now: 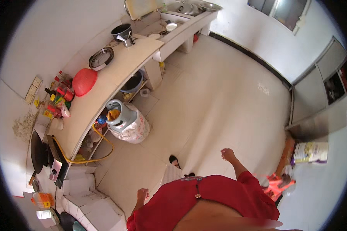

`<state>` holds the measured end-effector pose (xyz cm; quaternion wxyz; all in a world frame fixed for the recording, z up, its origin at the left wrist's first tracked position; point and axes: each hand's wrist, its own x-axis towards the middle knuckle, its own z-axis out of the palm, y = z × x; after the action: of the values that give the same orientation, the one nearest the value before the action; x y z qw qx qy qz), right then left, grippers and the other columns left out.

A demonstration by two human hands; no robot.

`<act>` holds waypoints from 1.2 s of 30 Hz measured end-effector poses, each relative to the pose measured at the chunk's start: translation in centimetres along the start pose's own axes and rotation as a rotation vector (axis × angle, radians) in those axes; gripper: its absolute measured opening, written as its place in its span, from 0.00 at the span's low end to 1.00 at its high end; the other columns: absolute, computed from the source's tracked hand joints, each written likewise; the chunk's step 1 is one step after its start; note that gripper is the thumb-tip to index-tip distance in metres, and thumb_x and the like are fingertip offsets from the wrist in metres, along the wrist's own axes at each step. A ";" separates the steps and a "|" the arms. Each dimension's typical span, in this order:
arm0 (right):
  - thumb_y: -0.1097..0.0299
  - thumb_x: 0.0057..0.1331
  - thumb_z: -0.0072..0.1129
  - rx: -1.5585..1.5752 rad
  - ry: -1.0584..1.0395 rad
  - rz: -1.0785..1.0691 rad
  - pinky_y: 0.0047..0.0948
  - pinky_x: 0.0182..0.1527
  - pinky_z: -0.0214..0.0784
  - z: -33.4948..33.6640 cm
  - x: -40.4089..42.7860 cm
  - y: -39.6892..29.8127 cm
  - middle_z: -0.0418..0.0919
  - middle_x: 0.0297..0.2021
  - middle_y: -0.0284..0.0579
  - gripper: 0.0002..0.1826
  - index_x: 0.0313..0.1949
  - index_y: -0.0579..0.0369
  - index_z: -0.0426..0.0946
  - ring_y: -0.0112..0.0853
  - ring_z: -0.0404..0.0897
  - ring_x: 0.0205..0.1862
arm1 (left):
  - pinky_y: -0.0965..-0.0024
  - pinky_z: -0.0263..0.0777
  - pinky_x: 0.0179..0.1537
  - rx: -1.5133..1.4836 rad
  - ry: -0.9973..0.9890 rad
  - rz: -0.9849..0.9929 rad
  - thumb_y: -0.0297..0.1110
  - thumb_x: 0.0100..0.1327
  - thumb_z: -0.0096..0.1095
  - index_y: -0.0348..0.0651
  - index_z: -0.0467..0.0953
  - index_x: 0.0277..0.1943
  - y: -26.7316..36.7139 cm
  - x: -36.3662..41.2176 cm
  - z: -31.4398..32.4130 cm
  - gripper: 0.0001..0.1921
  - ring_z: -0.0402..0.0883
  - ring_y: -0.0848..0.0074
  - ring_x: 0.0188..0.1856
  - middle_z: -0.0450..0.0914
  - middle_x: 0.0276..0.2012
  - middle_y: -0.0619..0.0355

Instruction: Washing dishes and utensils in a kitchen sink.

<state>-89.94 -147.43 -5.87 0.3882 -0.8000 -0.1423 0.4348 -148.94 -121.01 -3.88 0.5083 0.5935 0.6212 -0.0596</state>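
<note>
My left hand (pixel 142 193) hangs at the lower middle of the view, beside my red top, its fingers loosely curled with nothing visible in them. To the right, my right hand (pixel 228 155) is held out over the tiled floor (pixel 214 115), fingers bent and no object seen in it. Neither hand touches anything. Nearest on the left are a gas cylinder (pixel 133 124) with a yellow hose (pixel 104 158), and a long counter (pixel 104 89) bearing a red plastic bowl (pixel 85 82), sauce bottles, a round lid (pixel 101 58) and a black pot (pixel 122 31).
A gas stove (pixel 55 170) with a black wok (pixel 37 151) stands at the counter's near end. A tiled ledge (pixel 101 206) juts out at lower left. The sink (pixel 173 27) is at the far end. A cabinet (pixel 309 92) and bags (pixel 310 152) line the right side.
</note>
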 end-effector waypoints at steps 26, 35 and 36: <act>0.59 0.65 0.44 -0.879 -0.171 0.136 0.44 0.49 0.70 -28.5 40.3 -14.5 0.81 0.40 0.51 0.17 0.39 0.53 0.81 0.47 0.78 0.45 | 0.74 0.73 0.23 -0.183 0.050 0.284 0.35 0.61 0.60 0.40 0.79 0.35 68.1 41.5 8.6 0.08 0.78 0.79 0.22 0.79 0.22 0.58; 0.72 0.63 0.52 -0.030 -0.038 -0.143 0.22 0.22 0.68 -31.2 74.5 -47.0 0.79 0.28 0.39 0.10 0.44 0.55 0.76 0.25 0.77 0.24 | 0.75 0.71 0.23 -0.257 0.293 0.261 0.35 0.62 0.58 0.38 0.78 0.35 80.4 46.2 8.6 0.09 0.78 0.79 0.21 0.79 0.21 0.58; 0.72 0.63 0.53 0.033 -0.088 -0.173 0.22 0.24 0.69 -30.4 75.1 -51.8 0.79 0.28 0.39 0.11 0.45 0.54 0.76 0.24 0.77 0.25 | 0.75 0.71 0.23 -0.255 0.333 0.298 0.35 0.62 0.57 0.37 0.78 0.35 83.5 46.8 8.1 0.10 0.79 0.79 0.22 0.79 0.22 0.57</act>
<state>-16.03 -86.00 -1.45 0.4307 -0.7584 -0.2208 0.4366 -67.45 -70.70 3.62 0.4729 0.6113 0.6044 0.1933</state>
